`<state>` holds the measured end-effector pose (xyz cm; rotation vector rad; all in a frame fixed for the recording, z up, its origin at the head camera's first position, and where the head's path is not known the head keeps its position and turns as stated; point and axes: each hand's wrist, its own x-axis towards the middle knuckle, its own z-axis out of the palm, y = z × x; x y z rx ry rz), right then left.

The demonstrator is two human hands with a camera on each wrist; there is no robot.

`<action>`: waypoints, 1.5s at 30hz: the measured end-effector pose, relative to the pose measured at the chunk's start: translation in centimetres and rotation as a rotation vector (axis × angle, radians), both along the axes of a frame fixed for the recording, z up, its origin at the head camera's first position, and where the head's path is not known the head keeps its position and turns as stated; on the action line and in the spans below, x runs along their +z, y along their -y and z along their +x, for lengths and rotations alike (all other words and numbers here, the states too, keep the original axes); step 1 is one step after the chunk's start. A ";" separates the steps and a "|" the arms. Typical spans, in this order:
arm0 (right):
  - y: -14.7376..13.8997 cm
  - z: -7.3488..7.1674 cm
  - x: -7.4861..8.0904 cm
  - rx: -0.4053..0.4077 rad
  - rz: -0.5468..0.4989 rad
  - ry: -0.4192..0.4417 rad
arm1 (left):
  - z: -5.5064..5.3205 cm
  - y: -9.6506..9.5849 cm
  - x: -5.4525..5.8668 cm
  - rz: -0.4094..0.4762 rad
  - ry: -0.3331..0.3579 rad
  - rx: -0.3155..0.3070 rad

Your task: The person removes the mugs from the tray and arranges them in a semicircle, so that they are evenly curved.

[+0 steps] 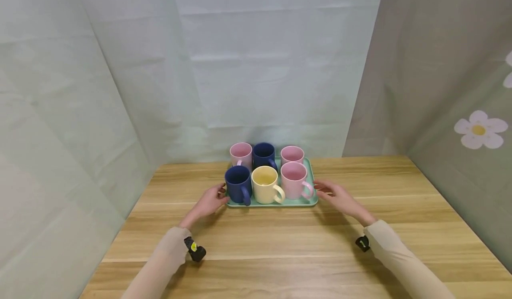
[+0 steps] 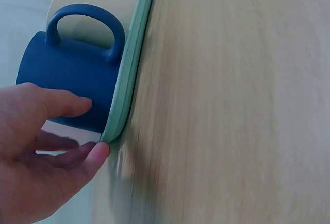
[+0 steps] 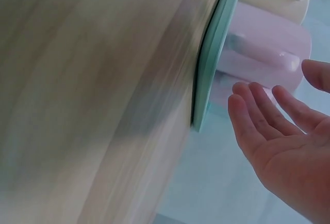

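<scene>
Looks to me like this is the squaring-up stage of a two-handed tray hold. The green tray sits on the wooden bench, toward the far side near the cloth backdrop. Six mugs stand on it: front navy mug, cream mug and front pink mug, with back-left pink mug, back navy mug and back-right pink mug behind.

Left grip is relaxed, one fingertip on the tray's near left corner. Another finger lies alongside the front navy mug, but I honestly can't tell from the left wrist view whether it touches. Right grip holds nothing, fingers loosely curved beside the tray's right end.

My advice: get both grips onto the rim at matching spots, fingers under and thumbs on top, before putting any force in. Closer to the middle of each short end beats the near corners, since the back row could tip it away from you. I'd keep that left finger off the navy mug so it doesn't get shoved into the cream one. Then go slow and level; those mugs are tightly packed and would probably clink.
</scene>
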<state>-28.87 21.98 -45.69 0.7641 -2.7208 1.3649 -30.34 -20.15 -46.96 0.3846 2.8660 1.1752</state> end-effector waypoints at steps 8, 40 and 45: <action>1.5 -0.3 0.0 -0.027 -0.008 0.064 | -0.2 -0.2 -0.4 0.048 0.029 0.063; 3.5 -1.7 -0.4 -0.088 -0.247 0.307 | -0.5 -0.7 -0.9 0.039 0.006 0.180; 3.7 -1.6 -0.4 -0.101 -0.274 0.361 | -0.7 -0.7 -1.0 0.034 -0.004 0.182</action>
